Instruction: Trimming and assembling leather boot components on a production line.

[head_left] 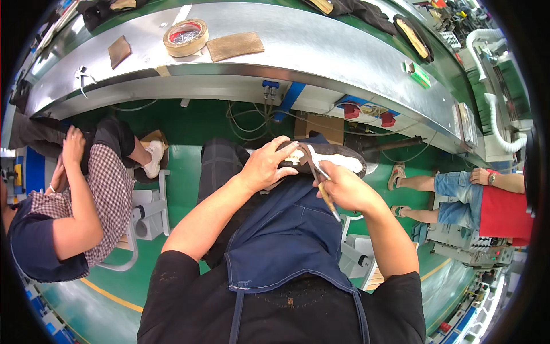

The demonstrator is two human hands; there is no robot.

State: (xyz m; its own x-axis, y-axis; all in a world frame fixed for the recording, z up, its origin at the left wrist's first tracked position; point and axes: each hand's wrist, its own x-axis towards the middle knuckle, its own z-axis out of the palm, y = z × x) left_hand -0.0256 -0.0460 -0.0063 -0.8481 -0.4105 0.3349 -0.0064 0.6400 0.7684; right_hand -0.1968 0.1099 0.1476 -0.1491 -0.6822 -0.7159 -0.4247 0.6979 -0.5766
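Note:
Over my lap is a dark shoe upper [344, 157] on a last, its pale underside turned up. My left hand [264, 166] grips the shoe's left end, thumb and fingers closed around it. A pair of pincers [329, 200] is in my right hand [342, 186], fingers wrapped round its handles. The pincers' head lies against the shoe's underside near my left fingertips; whether the jaws pinch any material I cannot tell. A navy apron [286, 229] covers my lap beneath the shoe.
A metal bench [321, 51] crosses ahead, with a tape roll [185, 38], brown pieces [235, 46], other pliers [84, 80] and a green box [418, 75]. Another shoe upper [413, 39] lies beyond. Cables [263, 117] hang below. People sit left [74, 212] and right [504, 212].

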